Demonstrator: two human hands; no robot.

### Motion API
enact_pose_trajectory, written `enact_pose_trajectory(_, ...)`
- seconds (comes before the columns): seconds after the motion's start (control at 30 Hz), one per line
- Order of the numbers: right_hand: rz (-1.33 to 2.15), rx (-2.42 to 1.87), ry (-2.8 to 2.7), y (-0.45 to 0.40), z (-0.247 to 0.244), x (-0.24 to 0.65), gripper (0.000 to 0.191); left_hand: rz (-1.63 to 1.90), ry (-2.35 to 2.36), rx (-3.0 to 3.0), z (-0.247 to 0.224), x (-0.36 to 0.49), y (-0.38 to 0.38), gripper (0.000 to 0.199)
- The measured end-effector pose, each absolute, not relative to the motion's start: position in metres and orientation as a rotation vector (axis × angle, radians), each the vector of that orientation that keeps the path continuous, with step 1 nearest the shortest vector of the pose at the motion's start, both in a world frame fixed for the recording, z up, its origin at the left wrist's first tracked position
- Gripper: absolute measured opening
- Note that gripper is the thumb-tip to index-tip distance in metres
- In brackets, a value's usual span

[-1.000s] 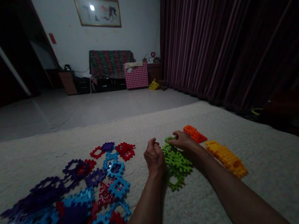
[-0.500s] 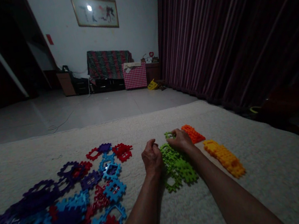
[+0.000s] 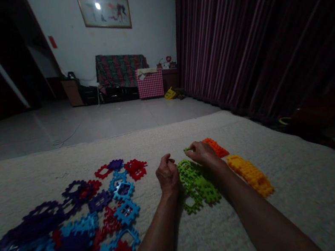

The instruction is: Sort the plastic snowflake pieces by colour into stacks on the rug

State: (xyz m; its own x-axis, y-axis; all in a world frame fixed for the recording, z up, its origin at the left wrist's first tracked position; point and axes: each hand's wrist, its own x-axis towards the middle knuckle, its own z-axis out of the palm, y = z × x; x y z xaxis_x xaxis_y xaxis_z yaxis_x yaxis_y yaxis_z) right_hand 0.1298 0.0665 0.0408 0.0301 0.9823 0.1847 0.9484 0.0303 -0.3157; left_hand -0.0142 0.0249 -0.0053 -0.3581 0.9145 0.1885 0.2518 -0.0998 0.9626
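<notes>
My right hand [image 3: 203,153] is closed, pinching a small green interlocking tile [image 3: 187,150] whose edge shows past the fingertips. Just below it lies a cluster of lime-green plastic tiles [image 3: 199,184] with notched edges, some with window-like openings. My left hand [image 3: 167,175] is curled beside the left edge of that cluster, thumb uppermost. Its palm side faces away, so I cannot make out what, if anything, is inside. Orange tiles [image 3: 217,148] lie just beyond my right hand, and a leaning row of yellow-orange tiles [image 3: 250,175] rests right of my right forearm.
A loose spread of purple tiles [image 3: 76,189], light-blue tiles [image 3: 127,211] and red tiles [image 3: 136,169] covers the left of the pale quilted cover [image 3: 145,144]. Beyond its far edge are a tiled floor [image 3: 114,119], low cabinets and a dark purple curtain [image 3: 217,39].
My right hand has shifted slightly up and left, with less of the green tile showing. The left hand's fingers have moved a little. The whole view has shifted slightly.
</notes>
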Motion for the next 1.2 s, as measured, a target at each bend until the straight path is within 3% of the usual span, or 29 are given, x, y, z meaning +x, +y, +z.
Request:
enact_pose_trajectory(0.23,0.272,-1.93,-2.237,0.048,0.051,0.107,0.041,1.494,1.744,1.319,0.002,-0.015,0.02,0.039)
enact_pose_trajectory(0.5,0.458,-1.909,-2.385,0.039,0.061,0.113,0.023,1.482,1.795,1.277,0.006,-0.016,0.017,0.041)
enact_pose_trajectory(0.7,0.627,-1.849,-2.199,0.045,0.054,0.12,0.007,1.483,1.804,1.258,0.004,-0.016,0.018,0.04)
enact_pose_trajectory(0.97,0.804,-1.616,-1.914,0.059,0.043,0.12,0.012,1.506,1.815,1.292,0.008,-0.015,0.015,0.037)
enact_pose_trajectory(1.2,0.606,-1.514,-1.745,0.067,0.044,0.117,0.015,1.418,1.757,1.477,0.01,-0.011,0.013,0.027)
